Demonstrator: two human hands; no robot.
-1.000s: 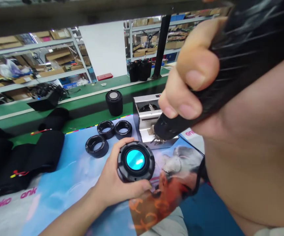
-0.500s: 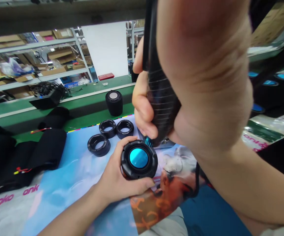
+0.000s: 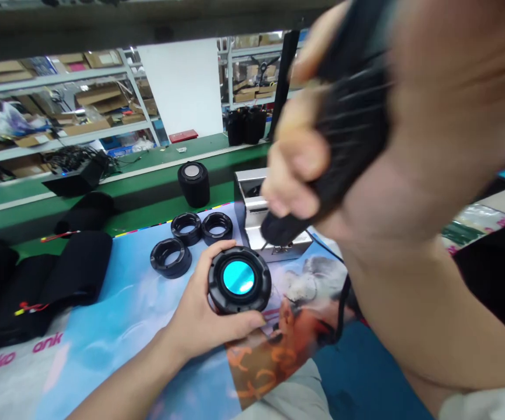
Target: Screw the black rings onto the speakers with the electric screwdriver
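My left hand (image 3: 197,318) is wrapped round a round black speaker (image 3: 215,287) with a shiny blue centre, which faces up toward me. Its thumb lies along the near edge and the fingers curl over the far side. My right hand (image 3: 423,157), blurred and close to the camera, grips a black corded electric screwdriver (image 3: 353,125). The screwdriver's lower end points down at a silver metal box (image 3: 255,220), apart from the speaker. Three black rings (image 3: 171,258) lie just beyond my left hand.
A black cylindrical speaker body (image 3: 193,185) stands on the green bench (image 3: 147,201). Black fabric-covered pieces (image 3: 77,265) with red and yellow wire ends lie at the left. A printed sheet (image 3: 134,315) covers the near worktop. Shelves with cartons (image 3: 104,96) stand behind.
My right hand has lifted the screwdriver off the speaker's rim and moved it right, toward the metal box, which shows more now. My left hand keeps hold of the speaker.
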